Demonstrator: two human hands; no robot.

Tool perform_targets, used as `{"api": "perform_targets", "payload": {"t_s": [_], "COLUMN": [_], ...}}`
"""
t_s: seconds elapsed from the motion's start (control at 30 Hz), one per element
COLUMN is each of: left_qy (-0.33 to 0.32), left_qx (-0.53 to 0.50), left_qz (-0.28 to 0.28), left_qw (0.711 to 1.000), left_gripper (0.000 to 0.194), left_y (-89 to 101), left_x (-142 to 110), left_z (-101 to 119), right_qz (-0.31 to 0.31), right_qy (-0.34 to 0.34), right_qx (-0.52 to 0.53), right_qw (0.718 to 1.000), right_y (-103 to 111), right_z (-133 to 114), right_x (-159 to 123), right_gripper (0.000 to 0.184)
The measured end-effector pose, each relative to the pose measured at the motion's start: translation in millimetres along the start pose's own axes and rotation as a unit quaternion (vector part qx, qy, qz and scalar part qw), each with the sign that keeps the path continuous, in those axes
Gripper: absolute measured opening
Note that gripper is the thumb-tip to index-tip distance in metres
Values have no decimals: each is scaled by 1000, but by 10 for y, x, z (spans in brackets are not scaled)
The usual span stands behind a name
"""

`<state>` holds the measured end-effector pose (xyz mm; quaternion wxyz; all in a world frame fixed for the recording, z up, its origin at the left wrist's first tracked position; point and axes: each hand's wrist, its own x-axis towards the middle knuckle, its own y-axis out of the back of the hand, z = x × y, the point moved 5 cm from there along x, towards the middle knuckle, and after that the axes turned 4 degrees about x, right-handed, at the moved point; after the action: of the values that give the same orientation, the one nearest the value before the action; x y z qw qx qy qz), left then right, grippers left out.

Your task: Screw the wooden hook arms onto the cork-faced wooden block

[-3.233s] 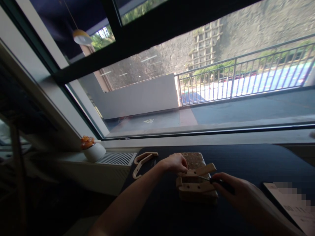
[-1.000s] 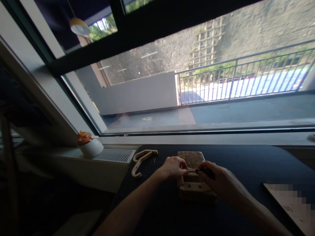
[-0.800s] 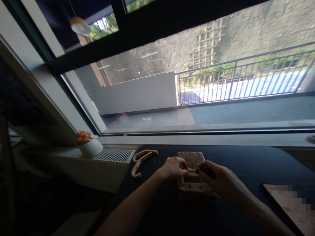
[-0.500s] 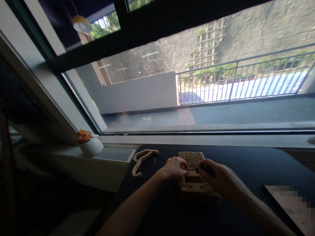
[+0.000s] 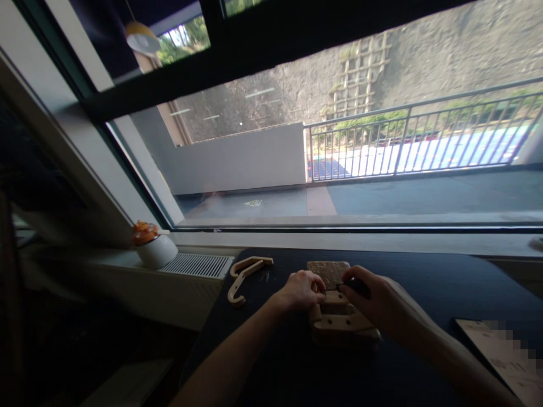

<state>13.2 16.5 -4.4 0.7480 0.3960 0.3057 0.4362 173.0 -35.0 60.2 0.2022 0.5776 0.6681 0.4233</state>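
My left hand (image 5: 299, 289) is closed in a pinch at the left part of the rear wooden hook (image 5: 335, 297); what its fingertips hold, if anything, is hidden. Wrapped in my right hand (image 5: 379, 297) is a screwdriver (image 5: 358, 287) with a dark handle, held low over that hook. Its tip is too small and dark to make out. Closer to me lies a second wooden hook (image 5: 335, 323) with two dark holes. Both hooks rest on a brown, rough-topped block (image 5: 328, 273) on the dark table.
Left on the table (image 5: 428, 282) lie two more wooden hooks (image 5: 238, 289), with several thin metal screws or nails (image 5: 266, 276) beside them. A dark-edged board with a paper (image 5: 492, 345) is at the right. A white pot (image 5: 158, 251) stands on the sill by the window.
Since the oldest frame my right hand has come left and up with the screwdriver, nearer my left hand. Lately it has lifted slightly; my left hand stays at the rear hook.
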Motion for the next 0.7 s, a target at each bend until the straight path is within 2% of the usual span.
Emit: {"api": "perform_targets", "payload": {"t_s": [0.33,0.57,0.7], "left_qy": [-8,4,17], "left_qx": [-1,-5,0], "left_qz": [-4,-10,-9], "left_qw": [1000,1000,1000], "left_gripper": [23,24,24], "left_y": [29,21,34], "left_x": [-11,-4,-20], "left_z": [33,25,27], "right_qz": [-33,-135,-191], "right_qy": [52,143,157], "right_qx": [-44,-55,-35], "right_qw": [997,979,968], "right_y": [14,90,69], "right_z": [-105,-388,-472], "right_x": [116,343,499], "right_gripper": [19,13,14]}}
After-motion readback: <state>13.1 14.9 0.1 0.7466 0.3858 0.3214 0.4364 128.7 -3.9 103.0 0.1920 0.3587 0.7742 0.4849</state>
